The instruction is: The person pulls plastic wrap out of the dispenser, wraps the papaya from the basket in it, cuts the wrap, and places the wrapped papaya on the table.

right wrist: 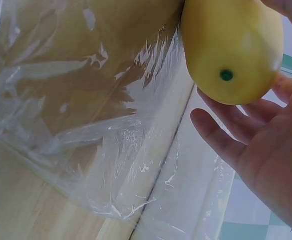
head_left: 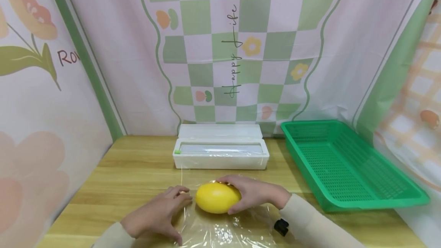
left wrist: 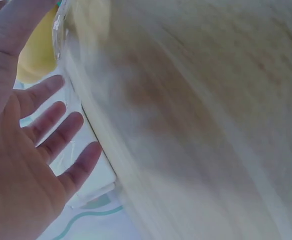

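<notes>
A smooth yellow oval fruit [head_left: 215, 198], its exact kind unclear, lies on a sheet of clear cling film [head_left: 220, 232] on the table. My right hand [head_left: 254, 192] grips its right end, thumb on the near side and fingers on the far side. In the right wrist view, the fruit [right wrist: 231, 50] shows a small green spot at its end. To the left of the fruit, my left hand [head_left: 155, 213] is spread at the film's left edge, apart from the fruit. Behind them stands a white cling film box [head_left: 220, 162], lid up, with film reaching out over its front.
A green perforated basket [head_left: 344, 167] stands at the right of the wooden table [head_left: 127, 163]. A small black object [head_left: 281, 227] lies by my right sleeve. Patterned curtains [head_left: 237, 49] hang behind the table and at both sides.
</notes>
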Tool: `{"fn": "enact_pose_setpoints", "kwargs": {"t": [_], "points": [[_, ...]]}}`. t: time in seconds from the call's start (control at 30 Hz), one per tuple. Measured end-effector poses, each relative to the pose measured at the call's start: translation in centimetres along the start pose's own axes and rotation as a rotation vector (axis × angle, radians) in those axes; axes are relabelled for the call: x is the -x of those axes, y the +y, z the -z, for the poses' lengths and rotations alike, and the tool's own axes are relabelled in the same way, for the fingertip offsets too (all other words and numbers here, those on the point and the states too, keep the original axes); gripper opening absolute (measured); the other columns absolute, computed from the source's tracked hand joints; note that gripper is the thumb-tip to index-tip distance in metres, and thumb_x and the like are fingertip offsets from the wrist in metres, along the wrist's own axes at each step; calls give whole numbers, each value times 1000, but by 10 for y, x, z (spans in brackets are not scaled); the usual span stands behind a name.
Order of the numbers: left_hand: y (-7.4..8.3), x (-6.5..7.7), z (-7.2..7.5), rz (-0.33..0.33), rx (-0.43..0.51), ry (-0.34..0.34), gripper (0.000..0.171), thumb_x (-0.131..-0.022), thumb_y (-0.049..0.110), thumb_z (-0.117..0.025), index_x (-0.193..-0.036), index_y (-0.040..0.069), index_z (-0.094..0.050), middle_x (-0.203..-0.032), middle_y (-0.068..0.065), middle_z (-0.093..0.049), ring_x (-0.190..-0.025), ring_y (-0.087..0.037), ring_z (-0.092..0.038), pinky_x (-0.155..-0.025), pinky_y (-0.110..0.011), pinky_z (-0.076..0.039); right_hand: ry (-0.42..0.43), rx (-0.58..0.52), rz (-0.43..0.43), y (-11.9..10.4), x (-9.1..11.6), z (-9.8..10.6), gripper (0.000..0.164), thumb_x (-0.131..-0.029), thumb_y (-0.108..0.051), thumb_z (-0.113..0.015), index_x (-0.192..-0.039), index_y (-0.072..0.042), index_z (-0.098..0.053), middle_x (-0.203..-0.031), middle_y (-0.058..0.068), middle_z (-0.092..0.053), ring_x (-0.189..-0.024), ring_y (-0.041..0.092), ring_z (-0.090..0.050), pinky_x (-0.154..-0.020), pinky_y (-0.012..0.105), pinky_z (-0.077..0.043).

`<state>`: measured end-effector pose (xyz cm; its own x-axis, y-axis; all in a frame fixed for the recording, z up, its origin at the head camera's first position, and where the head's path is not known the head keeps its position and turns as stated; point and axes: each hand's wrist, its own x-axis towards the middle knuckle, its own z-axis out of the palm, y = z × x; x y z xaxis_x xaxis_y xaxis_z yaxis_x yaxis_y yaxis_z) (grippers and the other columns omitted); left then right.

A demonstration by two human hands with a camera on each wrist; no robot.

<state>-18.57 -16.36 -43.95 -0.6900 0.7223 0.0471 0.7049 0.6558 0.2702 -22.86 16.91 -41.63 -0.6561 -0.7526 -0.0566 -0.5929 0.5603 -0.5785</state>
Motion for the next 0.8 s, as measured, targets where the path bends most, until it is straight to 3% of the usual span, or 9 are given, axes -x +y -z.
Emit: {"fn": "enact_pose_setpoints", "kwargs": {"t": [0.1, 0.2, 0.37, 0.5, 0.6, 0.8], "points": [[0, 1, 2, 6, 40, 7, 111, -57, 76, -77, -145, 13, -50, -149, -10, -42, -133, -31, -44, -107, -54, -42, 4, -9, 11, 0, 1, 1, 91, -77, -42, -84, -151, -13, -41, -143, 0, -51, -126, 17, -50, -111, 43, -39], [-1, 1, 3, -23, 82, 30, 96, -58, 70, -81, -136, 18, -56, -139, 0, -49, -125, -24, -49, -105, -49, -45, 7, -18, 21, 1, 2, 1, 91, -77, -42, -84, -151, -11, -40, -143, 2, -51, -126, 18, -50, -111, 43, -39], [-4, 1, 3, -132, 166, 20, 43, -68, 49, -88, -100, 30, -67, -108, 19, -55, -99, -4, -54, -88, -28, -53, 5, -28, 1, 0, 3, 2, 91, -77, -42, -84, -151, -13, -40, -144, 0, -49, -128, 17, -48, -112, 42, -37], [-3, -1, 3, -195, 303, -68, 16, -79, 31, -85, -86, 28, -72, -88, 24, -59, -80, 4, -56, -73, -18, -52, 5, -30, -11, 1, 4, 2, 91, -78, -40, -84, -152, -14, -39, -143, -1, -49, -127, 16, -48, -111, 42, -38], [-1, -2, 3, -219, 352, -107, 6, -84, 24, -81, -84, 23, -76, -82, 24, -59, -74, 7, -56, -66, -15, -52, 5, -25, -13, 1, 4, 1, 90, -78, -38, -84, -152, -13, -39, -143, 0, -49, -126, 16, -49, -111, 41, -39], [1, -2, 3, -245, 324, -85, 5, -87, 17, -76, -82, 19, -76, -79, 24, -58, -71, 9, -54, -64, -12, -51, 15, -14, -24, 1, 6, 2, 87, -80, -36, -83, -152, -14, -39, -144, 0, -49, -127, 17, -48, -111, 42, -39]]}}
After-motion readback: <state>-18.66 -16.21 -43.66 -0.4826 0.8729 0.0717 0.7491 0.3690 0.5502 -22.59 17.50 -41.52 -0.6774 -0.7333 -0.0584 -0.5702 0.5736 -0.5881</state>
